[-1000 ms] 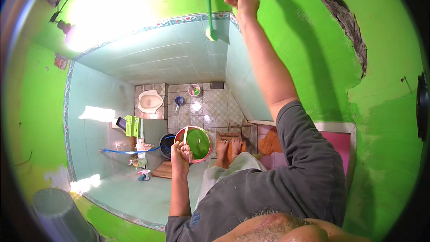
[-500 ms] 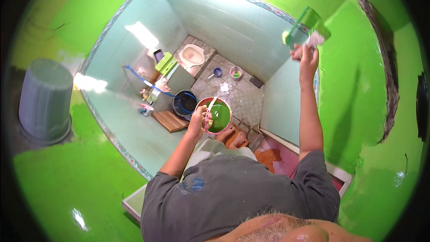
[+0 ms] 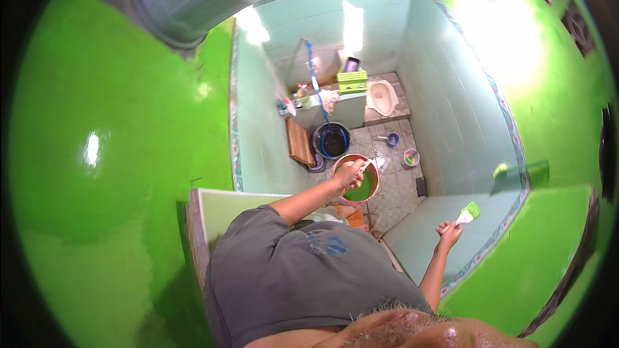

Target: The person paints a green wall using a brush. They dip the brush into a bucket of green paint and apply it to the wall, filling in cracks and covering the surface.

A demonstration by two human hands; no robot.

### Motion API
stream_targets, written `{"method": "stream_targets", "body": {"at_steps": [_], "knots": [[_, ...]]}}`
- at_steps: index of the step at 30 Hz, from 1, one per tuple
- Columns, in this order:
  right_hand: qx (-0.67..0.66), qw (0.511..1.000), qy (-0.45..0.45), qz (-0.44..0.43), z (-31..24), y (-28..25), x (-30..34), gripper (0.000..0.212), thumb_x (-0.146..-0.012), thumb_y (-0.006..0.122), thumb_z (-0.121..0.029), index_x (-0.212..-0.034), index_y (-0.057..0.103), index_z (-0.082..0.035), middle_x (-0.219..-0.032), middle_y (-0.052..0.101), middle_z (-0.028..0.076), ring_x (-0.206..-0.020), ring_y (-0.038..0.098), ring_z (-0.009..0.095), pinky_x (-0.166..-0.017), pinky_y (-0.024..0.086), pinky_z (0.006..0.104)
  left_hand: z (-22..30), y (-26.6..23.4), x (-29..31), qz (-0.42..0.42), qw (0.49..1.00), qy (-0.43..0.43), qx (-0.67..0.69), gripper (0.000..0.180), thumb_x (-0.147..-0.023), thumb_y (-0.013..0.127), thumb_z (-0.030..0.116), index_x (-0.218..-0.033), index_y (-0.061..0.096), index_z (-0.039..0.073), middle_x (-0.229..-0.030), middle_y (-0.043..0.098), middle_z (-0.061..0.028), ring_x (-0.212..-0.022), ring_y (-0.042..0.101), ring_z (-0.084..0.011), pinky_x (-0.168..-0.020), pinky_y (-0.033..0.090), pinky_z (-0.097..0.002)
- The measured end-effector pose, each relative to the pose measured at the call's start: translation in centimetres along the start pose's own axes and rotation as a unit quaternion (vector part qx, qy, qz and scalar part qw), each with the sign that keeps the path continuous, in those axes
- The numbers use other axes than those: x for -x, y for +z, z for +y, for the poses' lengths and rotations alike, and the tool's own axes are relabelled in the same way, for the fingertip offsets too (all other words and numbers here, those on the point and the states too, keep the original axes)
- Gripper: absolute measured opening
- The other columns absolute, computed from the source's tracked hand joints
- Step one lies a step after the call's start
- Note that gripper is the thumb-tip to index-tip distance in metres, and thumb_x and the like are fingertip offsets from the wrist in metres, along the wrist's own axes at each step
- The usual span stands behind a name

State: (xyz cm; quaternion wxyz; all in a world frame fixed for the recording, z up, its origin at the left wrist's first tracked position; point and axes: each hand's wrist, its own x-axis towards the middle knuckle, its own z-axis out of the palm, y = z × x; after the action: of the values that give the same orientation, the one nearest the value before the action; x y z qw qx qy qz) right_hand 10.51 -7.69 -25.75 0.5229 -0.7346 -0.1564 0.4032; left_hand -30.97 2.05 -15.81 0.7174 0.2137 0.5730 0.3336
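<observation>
My left hand [image 3: 350,174] is closed round the pale handle of a bucket with a pinkish-red rim. Bright green paint [image 3: 367,189] fills the inside of this bucket, which hangs in front of my body above the tiled floor. Out to the right, my right hand [image 3: 449,233] grips a paintbrush [image 3: 470,212] by its white handle. Green paint coats the brush's bristles, which point up and away from me. The brush shows in front of the light blue tiled wall, below its patterned border; whether it touches the wall I cannot tell.
A black tub [image 3: 331,141] with a blue hose stands beyond the bucket, beside a wooden board [image 3: 300,141]. Farther off are a green basket [image 3: 352,82], a squat toilet [image 3: 382,97], a blue dipper [image 3: 392,138] and a small pail [image 3: 411,158]. A grey bin [image 3: 193,0] stands upper left.
The view has swung round, so the room appears turned clockwise. My right hand with the paintbrush has come down from its raised place by the upper wall. My left hand still holds the bucket.
</observation>
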Motion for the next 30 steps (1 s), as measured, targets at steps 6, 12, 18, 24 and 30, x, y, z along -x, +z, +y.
{"method": "stream_targets", "body": {"at_steps": [6, 12, 18, 24, 30], "knots": [[0.056, 0.998, -0.005, -0.027, 0.6, 3.7, -0.3, 0.024, -0.103, 0.042, -0.031, -0.108, 0.042, -0.008, -0.079, 0.050, 0.003, -0.054, 0.047, 0.010, -0.045, 0.048, 0.0276, -0.7, -2.7, -0.5, 0.029, 0.999, 0.026, 0.022, 0.032, -0.089, 0.053, 0.039, -0.085, 0.054, 0.007, -0.066, 0.051, -0.0024, -0.048, 0.048, -0.0107, -0.043, 0.040, -0.0252], [0.106, 0.992, -0.017, -0.067, -0.1, 6.9, -0.7, 0.020, -0.102, 0.044, -0.028, -0.105, 0.044, -0.009, -0.071, 0.047, 0.000, -0.048, 0.040, 0.007, -0.038, 0.033, 0.0238, -1.6, -4.5, -0.4, 0.100, 0.993, 0.065, 0.007, 0.043, -0.090, 0.052, 0.048, -0.075, 0.055, 0.008, -0.061, 0.053, -0.0031, -0.043, 0.053, -0.0131, -0.037, 0.037, -0.0279], [0.164, 0.984, -0.025, -0.060, 2.2, 6.4, -1.2, 0.021, -0.101, 0.045, -0.029, -0.100, 0.048, -0.008, -0.068, 0.046, -0.001, -0.048, 0.040, 0.008, -0.038, 0.032, 0.0249, -1.5, -5.7, -0.1, 0.156, 0.985, 0.076, -0.012, 0.043, -0.087, 0.054, 0.045, -0.072, 0.057, 0.005, -0.060, 0.054, -0.0044, -0.041, 0.052, -0.0139, -0.037, 0.038, -0.0280], [0.175, 0.981, 0.021, -0.082, 3.8, 5.5, -0.8, 0.020, -0.098, 0.046, -0.028, -0.102, 0.050, -0.008, -0.068, 0.046, -0.001, -0.049, 0.041, 0.008, -0.039, 0.033, 0.0258, -2.4, -6.7, 0.4, 0.203, 0.974, 0.099, 0.016, 0.047, -0.085, 0.055, 0.044, -0.062, 0.055, 0.003, -0.057, 0.056, -0.0062, -0.040, 0.052, -0.0154, -0.036, 0.038, -0.0302], [0.176, 0.973, 0.031, -0.143, 3.5, 7.9, -1.6, 0.025, -0.097, 0.048, -0.031, -0.110, 0.051, -0.010, -0.068, 0.048, -0.001, -0.048, 0.042, 0.008, -0.040, 0.034, 0.0257, -3.5, -9.7, -0.3, 0.203, 0.974, 0.082, 0.051, 0.039, -0.089, 0.054, 0.045, -0.070, 0.051, 0.011, -0.061, 0.050, -0.0021, -0.043, 0.048, -0.0128, -0.039, 0.036, -0.0274]]}}
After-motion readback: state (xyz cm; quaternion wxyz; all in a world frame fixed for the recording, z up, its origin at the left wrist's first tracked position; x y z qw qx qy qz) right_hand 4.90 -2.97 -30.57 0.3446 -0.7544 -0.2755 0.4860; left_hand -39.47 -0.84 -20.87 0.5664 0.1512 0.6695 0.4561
